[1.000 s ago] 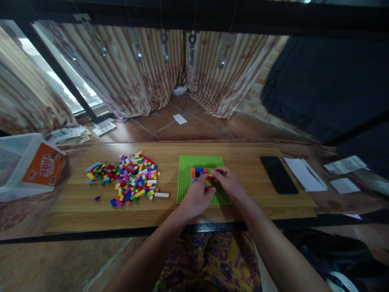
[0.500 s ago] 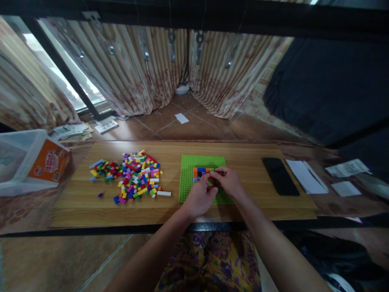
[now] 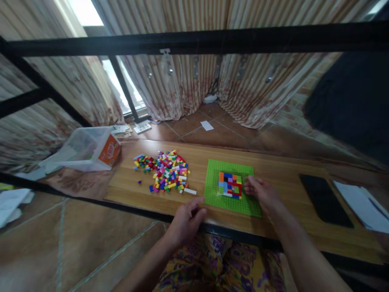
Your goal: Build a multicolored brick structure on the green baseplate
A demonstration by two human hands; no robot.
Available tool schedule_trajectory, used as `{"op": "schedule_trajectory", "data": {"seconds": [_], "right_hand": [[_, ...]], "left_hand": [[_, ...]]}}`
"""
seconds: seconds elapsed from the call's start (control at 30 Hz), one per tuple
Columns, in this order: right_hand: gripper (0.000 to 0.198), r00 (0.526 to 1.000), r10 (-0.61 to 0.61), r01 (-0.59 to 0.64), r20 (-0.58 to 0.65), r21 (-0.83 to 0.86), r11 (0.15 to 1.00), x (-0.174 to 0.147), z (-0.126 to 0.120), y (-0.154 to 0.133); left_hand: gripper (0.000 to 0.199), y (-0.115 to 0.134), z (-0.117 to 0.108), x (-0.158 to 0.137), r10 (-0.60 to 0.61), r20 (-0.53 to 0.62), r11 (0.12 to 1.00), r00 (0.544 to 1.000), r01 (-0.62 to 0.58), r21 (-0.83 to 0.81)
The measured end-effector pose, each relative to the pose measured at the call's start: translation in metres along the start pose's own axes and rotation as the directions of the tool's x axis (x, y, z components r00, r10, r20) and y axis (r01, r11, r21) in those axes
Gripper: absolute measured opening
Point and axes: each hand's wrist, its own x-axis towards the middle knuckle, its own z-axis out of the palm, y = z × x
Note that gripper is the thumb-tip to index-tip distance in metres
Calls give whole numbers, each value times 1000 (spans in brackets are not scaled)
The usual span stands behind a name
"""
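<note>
Saw one bin, one black slab, countless loose bricks around one baseplate; had left hand and right hand half-curled, couldn't tell what with.

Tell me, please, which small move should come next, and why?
Perhaps move the left hand toward the loose toy bricks: it looks empty, they lie on its side, and the assembled bricks leave much of the green studded baseplate bare.

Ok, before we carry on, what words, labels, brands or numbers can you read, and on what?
None can be read.
Orange label on the clear plastic box: pale characters, too blurred.
White packet on the floor: dark marks, too small.
Green baseplate and built bricks: no lettering visible.
</note>
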Motion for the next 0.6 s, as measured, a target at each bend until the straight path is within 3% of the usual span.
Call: {"op": "schedule_trajectory", "data": {"seconds": [0.1, 0.2, 0.4, 0.53, 0.6], "right_hand": [[45, 984, -87, 94, -157, 41, 995, -4, -4, 6], [37, 932, -192, 185, -308, -52, 981, -11, -13, 6], [25, 902, -280, 97, -328, -477, 874, -21, -46, 10], [24, 899, -291, 62, -327, -563, 824, -27, -51, 14], [25, 901, -289, 54, -323, -577, 815, -28, -48, 14]], "left_hand": [[35, -17, -24, -10, -34, -147, 999, 988, 36, 7], [33, -29, -45, -14, -54, -308, 995, 950, 78, 65], [23, -38, -84, -12, -5, -531, 960, 848, 153, 236], [22, -43, -110, -10, -19, -640, 875, 768, 322, 361], [27, -46, -119, -7, -29, -648, 834, 761, 376, 404]]}}
